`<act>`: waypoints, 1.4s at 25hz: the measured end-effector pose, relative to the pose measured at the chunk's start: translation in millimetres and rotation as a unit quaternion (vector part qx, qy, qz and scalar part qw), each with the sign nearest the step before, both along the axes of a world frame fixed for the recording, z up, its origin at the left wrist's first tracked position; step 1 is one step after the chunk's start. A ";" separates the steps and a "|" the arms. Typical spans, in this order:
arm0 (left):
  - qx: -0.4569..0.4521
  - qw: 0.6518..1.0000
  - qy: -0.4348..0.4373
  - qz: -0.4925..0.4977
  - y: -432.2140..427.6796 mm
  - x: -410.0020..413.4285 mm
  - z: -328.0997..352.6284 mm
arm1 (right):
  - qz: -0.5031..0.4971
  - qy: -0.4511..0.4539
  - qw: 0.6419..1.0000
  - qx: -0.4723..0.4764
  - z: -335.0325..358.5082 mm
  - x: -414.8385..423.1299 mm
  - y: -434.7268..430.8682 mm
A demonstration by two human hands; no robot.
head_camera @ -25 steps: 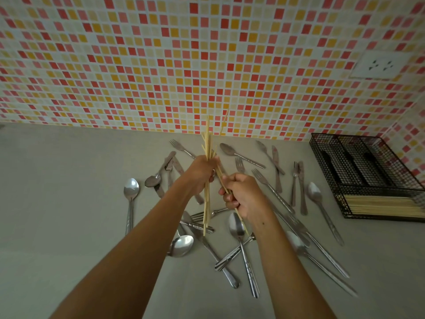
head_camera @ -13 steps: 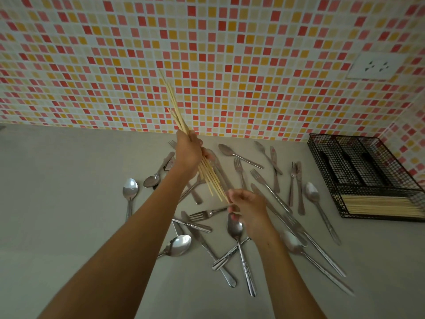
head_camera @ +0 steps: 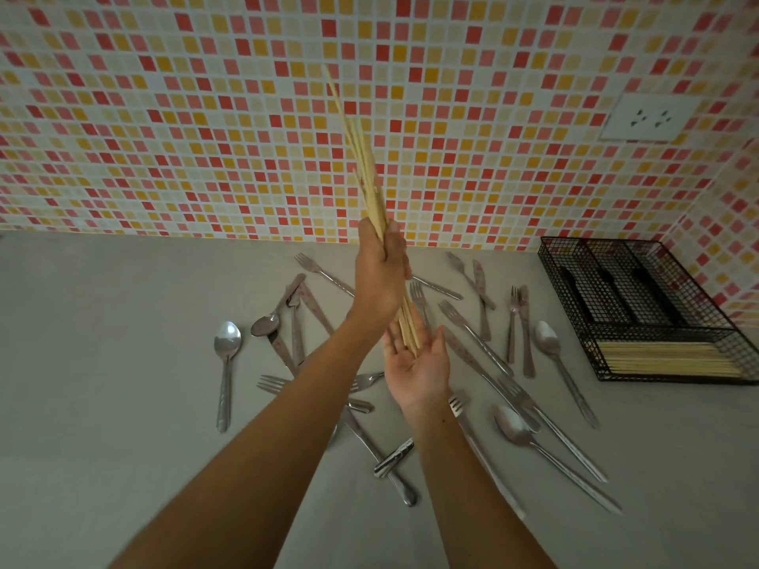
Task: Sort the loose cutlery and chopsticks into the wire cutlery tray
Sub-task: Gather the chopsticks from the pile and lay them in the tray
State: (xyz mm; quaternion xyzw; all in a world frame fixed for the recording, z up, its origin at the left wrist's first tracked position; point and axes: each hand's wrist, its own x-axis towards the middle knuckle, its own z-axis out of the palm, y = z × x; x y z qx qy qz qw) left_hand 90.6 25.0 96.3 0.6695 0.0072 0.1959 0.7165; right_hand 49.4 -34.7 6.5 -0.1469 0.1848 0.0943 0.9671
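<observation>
My left hand (head_camera: 380,273) is raised above the counter, shut on a bundle of pale wooden chopsticks (head_camera: 361,158) that stands nearly upright, tips leaning up and left. My right hand (head_camera: 419,363) is palm up with fingers apart just below, and the bundle's lower ends rest against its palm. Several steel spoons, forks and knives (head_camera: 472,334) lie scattered on the grey counter under my arms. The black wire cutlery tray (head_camera: 550,260) sits at the right, with many chopsticks (head_camera: 665,359) lying in its front compartment.
A lone spoon (head_camera: 226,351) lies left of the pile. A tiled wall with a white socket (head_camera: 651,117) rises behind the counter, and a side wall closes in right of the tray. Bare counter stretches to the left and front.
My left hand has lifted the chopstick bundle higher and more upright. My right hand let go of the sticks, turned palm up and now cups their lower ends.
</observation>
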 end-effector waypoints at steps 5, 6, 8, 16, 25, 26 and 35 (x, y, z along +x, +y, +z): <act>0.011 1.000 -0.010 -0.018 -11.5 -4.3 -3.0 | -0.015 -0.001 0.999 0.050 8.1 -3.6 -4.4; 0.016 1.000 -0.009 -0.018 -12.4 -4.0 -4.0 | -0.017 0.000 0.998 0.054 8.2 -4.4 -5.4; 0.030 0.999 -0.008 -0.015 -13.8 -4.5 -5.0 | -0.018 0.005 0.998 0.055 8.1 -5.0 -7.1; 0.063 0.995 -0.035 -0.075 -11.4 -4.5 -6.4 | -0.021 -0.003 0.997 0.072 8.4 -8.1 -12.8; 0.070 0.995 -0.036 -0.066 -11.9 -7.4 1.9 | -0.009 -0.007 0.997 0.076 6.4 -8.3 -12.8; 0.071 0.995 -0.037 -0.062 -11.9 -7.5 3.9 | -0.007 -0.003 0.997 0.070 6.9 -9.0 -13.3; 0.093 0.985 -0.147 -0.003 -11.4 -8.7 33.3 | 0.017 -0.014 0.998 0.061 -0.4 -7.8 -15.7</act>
